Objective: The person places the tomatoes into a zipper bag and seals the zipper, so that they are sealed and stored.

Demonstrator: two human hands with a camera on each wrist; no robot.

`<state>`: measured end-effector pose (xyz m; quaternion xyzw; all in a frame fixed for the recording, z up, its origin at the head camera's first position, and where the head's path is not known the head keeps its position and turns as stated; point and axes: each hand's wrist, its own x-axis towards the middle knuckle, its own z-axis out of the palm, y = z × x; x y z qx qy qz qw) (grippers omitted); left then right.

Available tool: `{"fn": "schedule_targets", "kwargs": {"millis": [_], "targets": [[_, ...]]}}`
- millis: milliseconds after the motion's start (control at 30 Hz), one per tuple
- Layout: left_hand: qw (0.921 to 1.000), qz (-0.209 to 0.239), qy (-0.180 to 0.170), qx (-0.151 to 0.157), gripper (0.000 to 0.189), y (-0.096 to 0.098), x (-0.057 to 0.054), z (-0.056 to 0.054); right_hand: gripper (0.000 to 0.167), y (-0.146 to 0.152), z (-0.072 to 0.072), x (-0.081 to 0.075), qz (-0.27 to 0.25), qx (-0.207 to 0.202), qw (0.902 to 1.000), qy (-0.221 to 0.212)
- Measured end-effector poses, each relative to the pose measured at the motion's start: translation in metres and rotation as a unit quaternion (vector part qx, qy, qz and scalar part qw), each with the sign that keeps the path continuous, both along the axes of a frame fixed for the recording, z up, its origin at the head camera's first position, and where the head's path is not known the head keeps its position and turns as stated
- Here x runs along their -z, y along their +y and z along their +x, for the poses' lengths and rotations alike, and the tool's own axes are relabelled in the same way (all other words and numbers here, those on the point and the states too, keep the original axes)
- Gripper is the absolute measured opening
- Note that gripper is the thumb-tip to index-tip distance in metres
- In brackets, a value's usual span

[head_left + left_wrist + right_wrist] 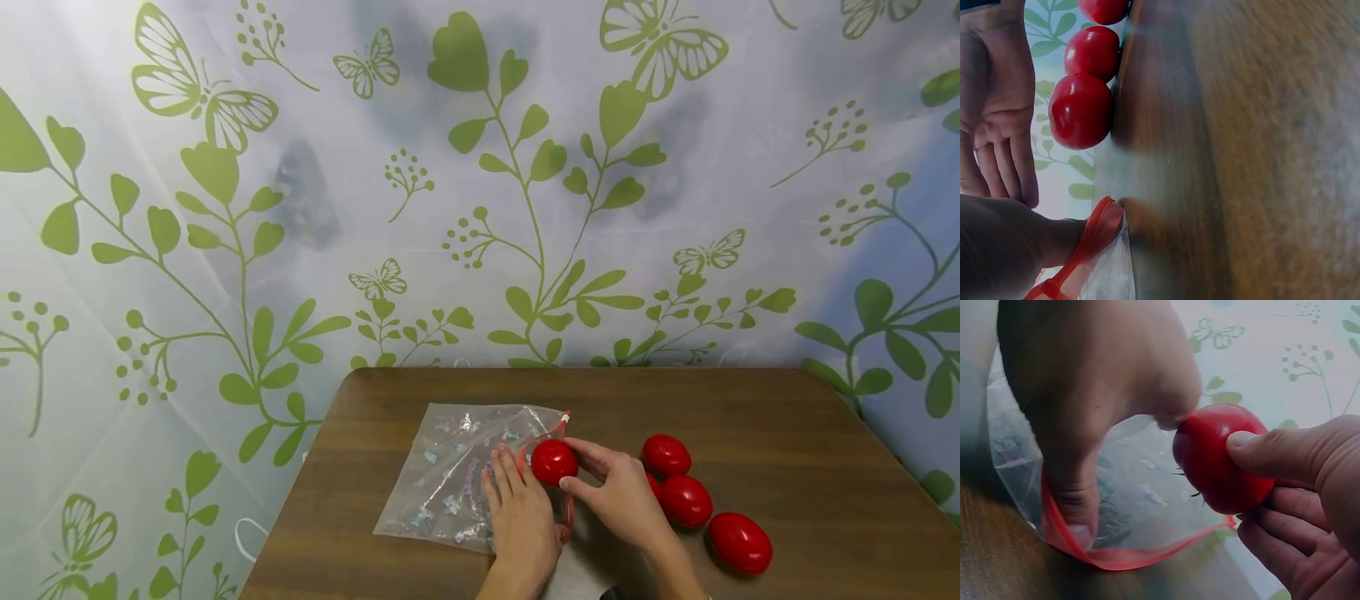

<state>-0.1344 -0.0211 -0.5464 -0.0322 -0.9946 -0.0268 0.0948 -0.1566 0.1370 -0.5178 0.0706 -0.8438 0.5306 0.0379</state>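
Head view shows us our right hand (622, 496) pinching a red tomato (553, 462) at the zip bag's (457, 475) red mouth, held open by our left hand's (521, 517) curled fingers (1079, 506), near the surface's front edge.

Both hands (573, 500) close together, fingers curled in grips.
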Motion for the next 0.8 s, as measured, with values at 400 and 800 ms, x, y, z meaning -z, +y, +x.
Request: {"fn": "schedule_targets", "kwargs": {"millis": [400, 800], "targets": [[0.9999, 0.004, 0.01, -0.007, 0.129, 0.0, -0.002, 0.001, 0.06, -0.015, -0.017, 0.024, -0.02, 0.002, 0.9996, 0.017], [0.9994, -0.021, 0.029, 0.0, 0.128, 0.003, 0.0, 0.004, 0.054, -0.03, -0.029, 0.046, 0.011, -0.013, 0.9996, 0.023]]}}
